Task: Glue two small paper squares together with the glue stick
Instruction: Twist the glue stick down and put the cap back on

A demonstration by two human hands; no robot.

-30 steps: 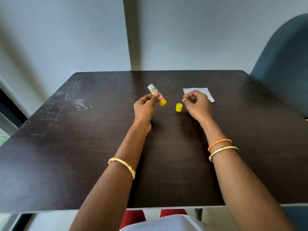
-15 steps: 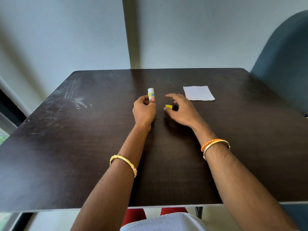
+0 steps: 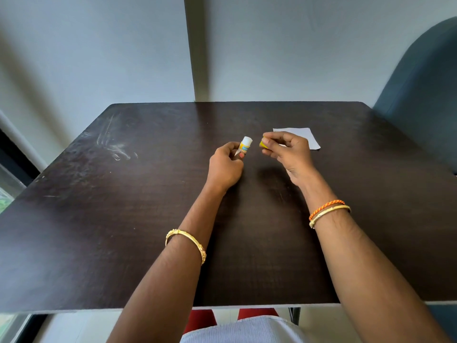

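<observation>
My left hand [image 3: 226, 164] holds the glue stick [image 3: 245, 145] upright above the dark table [image 3: 123, 219]; its white open end points up and the lower part is hidden in my fingers. My right hand [image 3: 286, 151] pinches the small yellow cap [image 3: 263, 144] between thumb and fingertips, just right of the stick's top and a short gap away from it. A white paper square [image 3: 304, 137] lies flat on the table behind my right hand, partly hidden by it. I cannot tell whether it is one sheet or two stacked.
A blue-grey chair back [image 3: 425, 95] stands at the table's far right corner. The wall rises just behind the table's far edge. White scuff marks [image 3: 113, 149] streak the far left of the tabletop.
My left hand turned the glue stick upright. My right hand picked the yellow cap off the table and lifted it beside the stick's top.
</observation>
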